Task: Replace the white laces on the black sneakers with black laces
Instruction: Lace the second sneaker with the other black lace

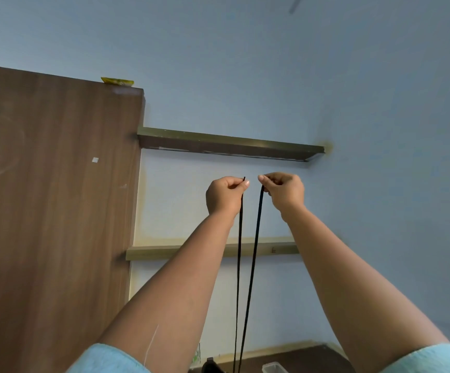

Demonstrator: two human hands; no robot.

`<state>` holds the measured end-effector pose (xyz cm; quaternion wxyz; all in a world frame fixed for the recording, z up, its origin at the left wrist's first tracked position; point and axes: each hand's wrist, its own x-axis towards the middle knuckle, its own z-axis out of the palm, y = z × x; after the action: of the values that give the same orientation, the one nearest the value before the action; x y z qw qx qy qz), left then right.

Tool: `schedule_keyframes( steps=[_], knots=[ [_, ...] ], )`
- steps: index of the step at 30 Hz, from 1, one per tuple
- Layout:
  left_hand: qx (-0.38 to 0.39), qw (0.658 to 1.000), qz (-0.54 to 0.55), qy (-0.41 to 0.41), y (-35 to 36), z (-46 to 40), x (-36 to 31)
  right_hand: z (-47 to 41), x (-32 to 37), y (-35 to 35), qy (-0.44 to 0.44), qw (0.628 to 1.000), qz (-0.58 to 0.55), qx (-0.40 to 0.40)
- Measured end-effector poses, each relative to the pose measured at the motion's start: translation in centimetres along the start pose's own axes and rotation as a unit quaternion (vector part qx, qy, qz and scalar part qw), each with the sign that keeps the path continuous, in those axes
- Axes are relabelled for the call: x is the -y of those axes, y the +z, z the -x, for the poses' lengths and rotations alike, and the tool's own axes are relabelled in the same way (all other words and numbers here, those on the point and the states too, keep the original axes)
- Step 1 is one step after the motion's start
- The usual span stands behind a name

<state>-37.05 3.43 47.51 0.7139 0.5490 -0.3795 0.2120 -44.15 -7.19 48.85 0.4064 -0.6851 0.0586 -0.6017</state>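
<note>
Both hands are raised high, and each pinches one end of the black lace between thumb and curled fingers: the left hand (225,193) holds the end whose stiff tip pokes up just above its thumb, the right hand (283,191) holds the other end just beside it. Taking the upper shelf (226,145) as the landmark, the hands sit a little below it and near its middle, close together but not touching.

From the two grips the black lace (248,265) hangs almost straight down as two strands, its long axis vertical, running below the lower shelf (277,249) and out of view at the bottom edge. The strands lie nearly parallel and draw closer together lower down. A dark shape at the bottom edge, far below the upper shelf, may be the sneaker (211,366); too little shows to be sure.

Judging from the level ends, the step in hand seems to be evening the two halves. Neither hand is nearer the shoe; both must come down together.
</note>
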Motion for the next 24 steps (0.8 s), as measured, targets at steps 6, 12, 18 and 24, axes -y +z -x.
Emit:
schedule_keyframes(
  steps=[6,12,18,24],
  knots=[
    [0.016,1.0,-0.01,-0.006,0.8,-0.4,-0.5,0.1,-0.6,0.0,0.036,0.996,-0.078,0.018],
    [0.026,0.999,0.001,-0.024,1.9,-0.6,0.3,0.6,-0.1,0.1,0.03,0.991,-0.12,0.055],
    [0.07,0.993,0.055,-0.076,1.2,-0.2,1.0,1.8,-1.0,0.4,0.026,0.994,-0.085,0.057],
    [0.067,0.984,0.024,-0.166,0.1,2.7,10.4,5.3,-8.7,4.4,0.108,0.988,0.009,0.109]
  ],
)
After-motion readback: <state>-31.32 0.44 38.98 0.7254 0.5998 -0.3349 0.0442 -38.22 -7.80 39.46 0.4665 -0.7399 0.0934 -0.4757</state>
